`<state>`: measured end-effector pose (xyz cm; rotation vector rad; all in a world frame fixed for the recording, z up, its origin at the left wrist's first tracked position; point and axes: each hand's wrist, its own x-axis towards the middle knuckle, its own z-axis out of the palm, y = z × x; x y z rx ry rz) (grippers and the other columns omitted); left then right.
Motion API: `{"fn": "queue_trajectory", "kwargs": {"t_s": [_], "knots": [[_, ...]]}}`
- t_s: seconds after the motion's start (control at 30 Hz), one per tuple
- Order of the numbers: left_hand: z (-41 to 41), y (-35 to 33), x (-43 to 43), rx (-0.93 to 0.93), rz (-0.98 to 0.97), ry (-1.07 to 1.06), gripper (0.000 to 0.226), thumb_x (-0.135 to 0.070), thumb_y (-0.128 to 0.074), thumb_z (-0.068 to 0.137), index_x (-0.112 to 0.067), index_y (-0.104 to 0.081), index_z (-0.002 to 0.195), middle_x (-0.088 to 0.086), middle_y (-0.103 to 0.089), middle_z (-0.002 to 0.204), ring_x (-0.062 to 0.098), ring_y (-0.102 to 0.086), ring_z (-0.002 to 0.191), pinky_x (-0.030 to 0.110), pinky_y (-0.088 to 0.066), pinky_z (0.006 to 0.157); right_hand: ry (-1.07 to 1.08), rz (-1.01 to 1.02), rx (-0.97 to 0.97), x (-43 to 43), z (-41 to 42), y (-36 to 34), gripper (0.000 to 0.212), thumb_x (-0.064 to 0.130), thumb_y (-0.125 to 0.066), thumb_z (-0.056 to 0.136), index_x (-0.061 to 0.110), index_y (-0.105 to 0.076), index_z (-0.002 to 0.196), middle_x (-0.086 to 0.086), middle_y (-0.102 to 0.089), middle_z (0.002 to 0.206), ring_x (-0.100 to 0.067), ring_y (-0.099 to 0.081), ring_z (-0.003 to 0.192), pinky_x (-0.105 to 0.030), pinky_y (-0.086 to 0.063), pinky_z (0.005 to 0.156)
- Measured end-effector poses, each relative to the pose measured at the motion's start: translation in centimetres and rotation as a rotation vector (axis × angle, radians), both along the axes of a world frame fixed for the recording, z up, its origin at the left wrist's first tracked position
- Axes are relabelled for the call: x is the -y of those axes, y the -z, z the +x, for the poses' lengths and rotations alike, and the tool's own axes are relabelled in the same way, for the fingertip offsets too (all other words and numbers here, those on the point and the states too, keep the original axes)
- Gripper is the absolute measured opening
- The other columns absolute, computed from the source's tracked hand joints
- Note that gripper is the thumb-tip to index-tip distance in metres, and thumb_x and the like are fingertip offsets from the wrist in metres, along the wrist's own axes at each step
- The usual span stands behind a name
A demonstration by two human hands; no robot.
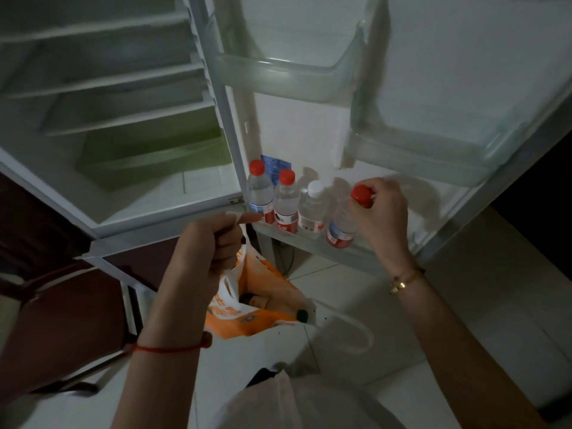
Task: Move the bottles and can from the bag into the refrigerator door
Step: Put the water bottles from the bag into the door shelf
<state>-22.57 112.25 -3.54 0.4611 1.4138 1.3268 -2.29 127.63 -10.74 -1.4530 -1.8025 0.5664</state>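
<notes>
My right hand (382, 212) grips the red cap of a clear water bottle (340, 226) that stands in the bottom shelf (309, 243) of the open refrigerator door. Three more bottles stand to its left in the same shelf: two with red caps (259, 193) (286, 202) and one with a white cap (312, 209). My left hand (210, 246) is shut on a handle of the orange and white bag (247, 317), holding it up below the door. Inside the bag lie a dark-topped object (301, 314) and other items I cannot make out.
Two clear door bins (294, 75) (433, 144) hang above the bottles. The fridge body at left has white shelves and a green drawer (148, 156). A dark chair (62, 305) stands at lower left. The floor is pale tile.
</notes>
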Motion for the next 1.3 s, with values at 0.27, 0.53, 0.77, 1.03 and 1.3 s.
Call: {"fn": "queue_trajectory", "kwargs": {"t_s": [0.27, 0.53, 0.77, 1.03, 1.3], "knots": [[0.2, -0.5, 0.0, 0.011, 0.009, 0.073, 0.033, -0.01, -0.035, 0.096, 0.002, -0.066, 0.097, -0.006, -0.026, 0.048, 0.002, -0.019, 0.033, 0.014, -0.019, 0.029, 0.016, -0.046, 0.001, -2.0, -1.5, 2.9, 0.018, 0.009, -0.069, 0.079, 0.009, -0.066, 0.096, -0.01, -0.064, 0.099, -0.024, -0.059, 0.093, -0.028, -0.045, 0.08], [0.8, -1.0, -0.5, 0.052, 0.018, 0.134, 0.032, -0.01, -0.035, 0.096, 0.005, -0.058, 0.111, -0.007, -0.028, 0.048, 0.002, -0.021, 0.033, 0.015, -0.02, 0.03, 0.016, -0.029, -0.024, -1.2, -1.4, 3.1, 0.044, 0.017, -0.074, 0.081, 0.01, -0.056, 0.12, -0.009, -0.058, 0.12, -0.023, -0.061, 0.099, -0.034, -0.053, 0.085], [1.3, -1.4, -0.6, 0.076, 0.051, 0.186, 0.028, -0.01, -0.034, 0.097, 0.0, -0.06, 0.095, -0.008, -0.027, 0.047, 0.001, -0.02, 0.033, 0.013, -0.02, 0.029, 0.036, -0.113, 0.121, 5.8, 0.7, 6.3, 0.024, 0.033, -0.063, 0.087, 0.011, -0.062, 0.075, -0.001, -0.065, 0.067, -0.018, -0.06, 0.059, -0.032, -0.053, 0.057], [1.5, -1.9, -0.4, 0.094, 0.06, 0.208, 0.046, -0.01, -0.034, 0.096, -0.012, -0.071, 0.069, -0.008, -0.026, 0.046, 0.0, -0.019, 0.032, 0.012, -0.017, 0.029, -0.41, -0.787, 0.514, 9.0, -0.4, 16.1, 0.033, 0.019, -0.051, 0.088, 0.015, -0.04, 0.057, -0.01, -0.057, 0.07, -0.027, -0.054, 0.072, -0.017, -0.027, 0.048], [1.2, -1.8, -0.2, 0.065, 0.06, 0.22, 0.026, -0.01, -0.034, 0.097, -0.003, -0.057, 0.088, -0.008, -0.027, 0.046, 0.002, -0.02, 0.034, 0.013, -0.019, 0.031, -0.485, -0.845, 0.586, 8.4, -2.3, 18.3, 0.03, 0.011, -0.053, 0.092, -0.004, -0.06, 0.117, -0.019, -0.062, 0.122, -0.032, -0.059, 0.108, -0.026, -0.04, 0.076]]}}
